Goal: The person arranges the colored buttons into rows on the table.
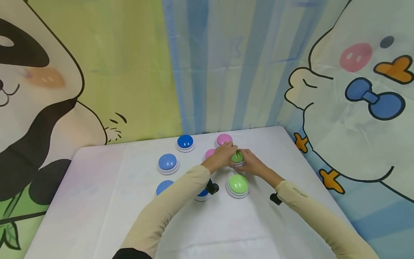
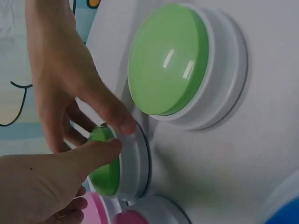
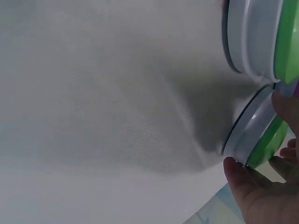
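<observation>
Both hands grip a green push button (image 2: 106,179) with a white round base, one on each side of it. My left hand (image 1: 223,157) reaches in from the left, its thumb (image 2: 100,154) along the dome's near edge. From the right comes my right hand (image 1: 252,163), its thumb (image 3: 239,179) at the base's rim. The button stands on the white table; its dome is partly covered by fingers. A second green button (image 1: 238,184) sits nearer to me. Two pink buttons (image 1: 224,139) are behind and beside my left hand, one partly hidden.
Left of my hands stand several blue buttons, among them a dark blue one (image 1: 185,141) at the back and a lighter one (image 1: 168,162). My left forearm partly covers two more. Printed cartoon curtains (image 1: 142,72) surround the white table (image 1: 97,201).
</observation>
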Available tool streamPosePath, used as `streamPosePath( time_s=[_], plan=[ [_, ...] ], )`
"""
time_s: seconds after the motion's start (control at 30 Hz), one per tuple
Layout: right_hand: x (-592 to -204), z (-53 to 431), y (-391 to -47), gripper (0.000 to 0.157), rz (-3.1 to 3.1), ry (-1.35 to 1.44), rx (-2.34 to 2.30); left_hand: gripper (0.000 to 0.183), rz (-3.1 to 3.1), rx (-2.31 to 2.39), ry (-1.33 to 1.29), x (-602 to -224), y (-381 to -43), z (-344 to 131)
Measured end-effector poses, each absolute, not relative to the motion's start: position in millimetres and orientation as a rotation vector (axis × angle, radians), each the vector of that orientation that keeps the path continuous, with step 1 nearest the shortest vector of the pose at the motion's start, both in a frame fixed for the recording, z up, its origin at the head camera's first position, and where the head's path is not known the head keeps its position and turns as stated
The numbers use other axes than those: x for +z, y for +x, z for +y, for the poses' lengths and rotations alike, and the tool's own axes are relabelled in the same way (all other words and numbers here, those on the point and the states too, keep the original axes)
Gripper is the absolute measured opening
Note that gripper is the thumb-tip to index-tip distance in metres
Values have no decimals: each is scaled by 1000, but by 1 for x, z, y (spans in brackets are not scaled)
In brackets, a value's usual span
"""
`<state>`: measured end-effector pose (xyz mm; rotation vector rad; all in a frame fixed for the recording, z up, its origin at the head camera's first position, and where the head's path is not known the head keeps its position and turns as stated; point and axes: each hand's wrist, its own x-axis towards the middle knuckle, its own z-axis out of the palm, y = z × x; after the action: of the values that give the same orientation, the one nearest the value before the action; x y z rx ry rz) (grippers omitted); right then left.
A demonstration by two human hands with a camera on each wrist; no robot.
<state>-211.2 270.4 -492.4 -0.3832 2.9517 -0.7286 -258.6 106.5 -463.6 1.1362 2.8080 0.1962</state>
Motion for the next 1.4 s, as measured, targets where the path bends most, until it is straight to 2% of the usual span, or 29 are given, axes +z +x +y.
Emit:
streamPosePath(
  time_s=[0.2, 0.43, 0.83, 1.13, 1.4],
  plan=[
    [-505, 261, -229, 76, 2926, -306, -783, 61, 2685, 339, 1012, -477, -268, 109],
    [-504, 264, -232, 71, 2929, -356, -812, 53, 2653, 428, 1069, -483, -276, 101],
    [-483, 300, -216, 72, 3073, -424, -747, 58, 2598, 786, 1158, -489, -276, 119],
    [-477, 320, -210, 73, 3072, -375, -729, 68, 2594, 836, 1153, -491, -272, 140],
    [-462, 332, -178, 71, 3059, -410, -734, 66, 2575, 818, 1187, -477, -252, 146]
  ],
)
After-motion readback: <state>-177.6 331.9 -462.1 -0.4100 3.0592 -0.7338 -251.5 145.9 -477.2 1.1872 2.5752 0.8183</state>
